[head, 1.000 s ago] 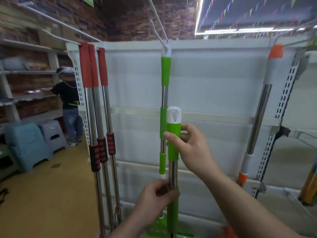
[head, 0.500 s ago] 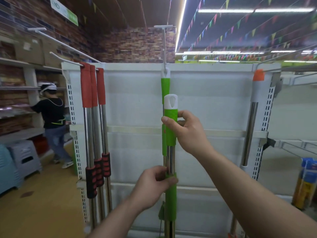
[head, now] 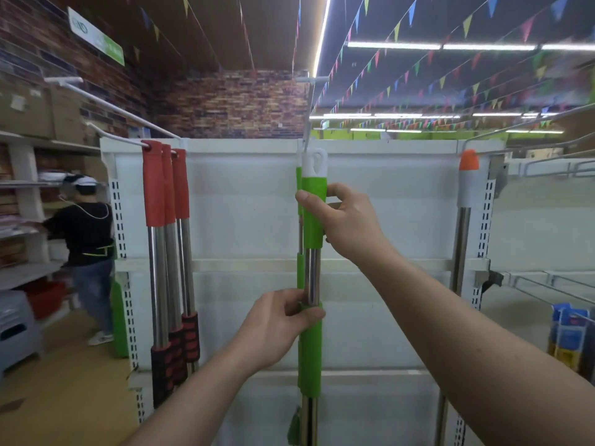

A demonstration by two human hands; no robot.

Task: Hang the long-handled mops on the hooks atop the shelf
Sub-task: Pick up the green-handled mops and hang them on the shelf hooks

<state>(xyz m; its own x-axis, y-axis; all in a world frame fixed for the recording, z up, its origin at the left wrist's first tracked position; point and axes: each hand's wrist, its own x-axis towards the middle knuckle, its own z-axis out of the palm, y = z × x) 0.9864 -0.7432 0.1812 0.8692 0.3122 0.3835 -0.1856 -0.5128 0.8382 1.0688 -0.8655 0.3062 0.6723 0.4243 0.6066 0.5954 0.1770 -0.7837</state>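
Observation:
I hold a green-handled mop (head: 311,349) upright in front of the white shelf (head: 251,201). My right hand (head: 346,220) grips its upper green sleeve just below the white loop cap (head: 317,162). My left hand (head: 280,323) grips the steel shaft at the top of the lower green sleeve. The cap sits close beside the base of the middle hook (head: 309,107); whether it is on the hook I cannot tell. A second green mop (head: 299,188) hangs from that hook right behind, mostly hidden.
Three red-handled mops (head: 165,194) hang from the left hook (head: 112,106). An orange-tipped mop (head: 467,188) hangs at the shelf's right end. A person (head: 87,239) stands at side shelves on the left, near grey stools (head: 16,329). Wire racks (head: 547,281) extend to the right.
Both hands have lifted the green mop; its white cap rose from mid-shelf height to the shelf's top edge, beside the hook and the hanging green mop.

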